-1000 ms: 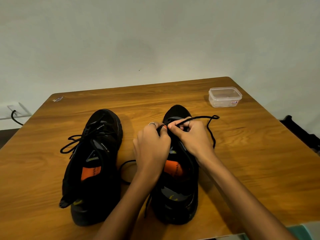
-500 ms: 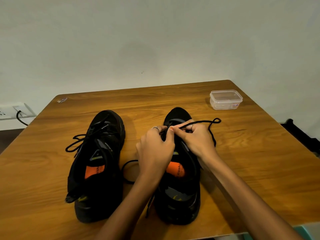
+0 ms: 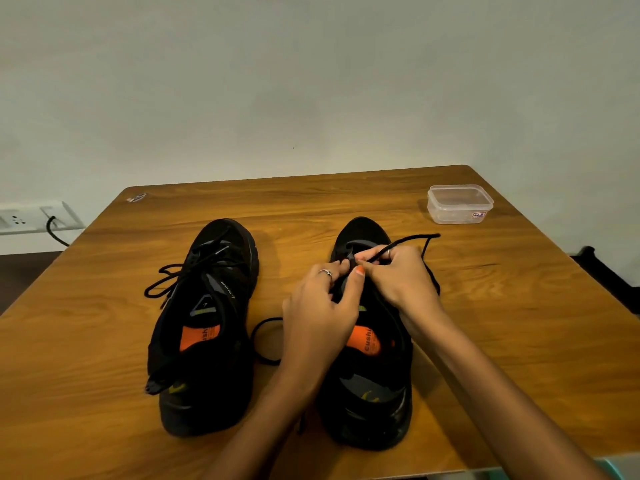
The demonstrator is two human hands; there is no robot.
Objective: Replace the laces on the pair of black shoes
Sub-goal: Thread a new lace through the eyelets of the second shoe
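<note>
Two black shoes with orange insoles stand side by side on the wooden table (image 3: 502, 306), toes away from me. The left shoe (image 3: 207, 323) has a loose black lace spilling to its left. Over the right shoe (image 3: 374, 375) both hands meet near the front eyelets. My right hand (image 3: 401, 278) pinches a black lace (image 3: 412, 239) that runs out to the right and loops back down beside the shoe. My left hand (image 3: 322, 306) pinches the shoe's upper at the eyelets, thumb against the right hand's fingers. Another stretch of lace loops on the table between the shoes.
A clear plastic lidded box (image 3: 459, 203) sits at the table's back right. A small wrapper (image 3: 138, 197) lies at the back left corner. A wall socket (image 3: 34, 216) with a plugged cable is left of the table. A plain wall stands behind.
Both hands stay on the right shoe's front eyelets with only small finger movements. The view has shifted slightly; the shoes have not moved.
</note>
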